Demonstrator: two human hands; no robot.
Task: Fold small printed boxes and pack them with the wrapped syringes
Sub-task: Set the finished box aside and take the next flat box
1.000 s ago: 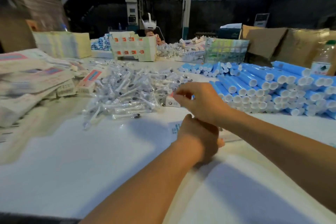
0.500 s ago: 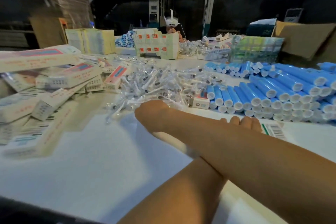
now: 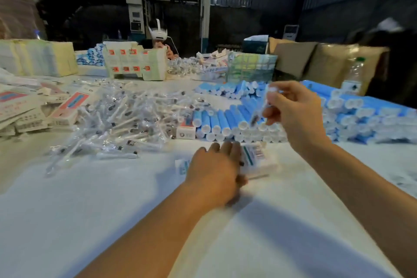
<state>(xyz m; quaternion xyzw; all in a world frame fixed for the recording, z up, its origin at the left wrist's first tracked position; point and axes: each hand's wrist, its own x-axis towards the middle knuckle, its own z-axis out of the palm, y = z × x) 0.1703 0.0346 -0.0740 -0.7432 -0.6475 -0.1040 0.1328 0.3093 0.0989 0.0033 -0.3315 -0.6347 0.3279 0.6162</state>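
My right hand (image 3: pixel 293 110) is raised above the table and pinches one clear-wrapped syringe (image 3: pixel 261 106), which hangs tilted from its fingers. Below it, my left hand (image 3: pixel 214 171) lies on a small white printed box (image 3: pixel 259 160) with a barcode, which lies on the white table; whether it grips the box I cannot tell. A big heap of wrapped syringes (image 3: pixel 121 117) spreads over the table to the left. Folded printed boxes (image 3: pixel 65 108) with red and blue panels are piled at the far left.
Rows of blue tubes with white caps (image 3: pixel 225 119) lie behind my hands and stretch to the right. One small box (image 3: pixel 186 131) stands at their left end. A water bottle (image 3: pixel 354 77), cardboard cartons and stacked flat boxes line the back. Another person sits across the table.
My right hand has come back from the syringe heap on the left with one wrapped syringe and now holds it up on the right. My left hand stayed at the box.
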